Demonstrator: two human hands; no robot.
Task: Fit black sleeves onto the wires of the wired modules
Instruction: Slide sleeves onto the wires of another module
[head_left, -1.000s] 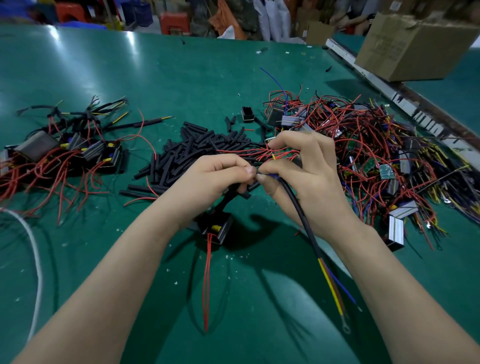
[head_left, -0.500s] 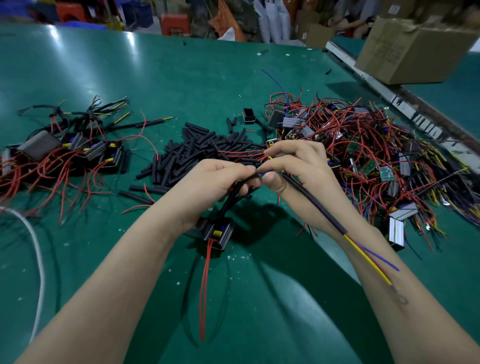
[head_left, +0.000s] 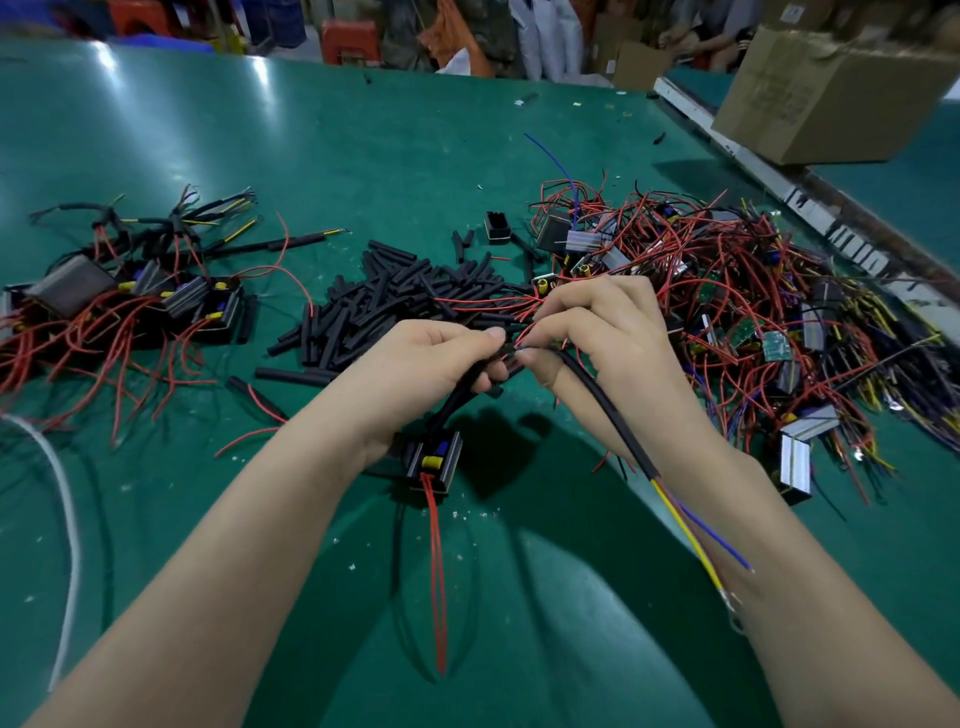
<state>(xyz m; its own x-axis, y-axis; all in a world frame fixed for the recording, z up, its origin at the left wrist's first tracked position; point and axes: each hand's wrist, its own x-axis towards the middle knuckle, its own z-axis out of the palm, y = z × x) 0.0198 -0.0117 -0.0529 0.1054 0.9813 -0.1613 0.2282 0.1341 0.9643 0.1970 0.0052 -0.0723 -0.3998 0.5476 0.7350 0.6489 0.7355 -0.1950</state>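
Head view looks down on a green table (head_left: 363, 135), where both hands meet at the centre of the frame. At centre, the left hand (head_left: 431, 358) has its fingers curled round the black-sheathed wires rising from a wired module (head_left: 434, 460), which hangs just below that hand with two red wires (head_left: 439, 571) dangling from it toward the bottom of the frame. Directly right of it, the right hand (head_left: 608, 332) pinches the upper end of a black sleeve (head_left: 608, 410) between thumb and forefinger, its fingertips almost touching those of the left hand. That sleeve runs from the pinch down and to the right along the right wrist, and yellow and blue wires (head_left: 691, 530) stick out of its lower end. Behind the hands, at mid-frame, lies a heap of loose black sleeves (head_left: 395, 291). A tangle of red-wired modules (head_left: 753, 312) fills the right of the frame, a smaller cluster of modules (head_left: 130, 296) lies at the left, and a cardboard box (head_left: 826, 93) stands at the upper right.
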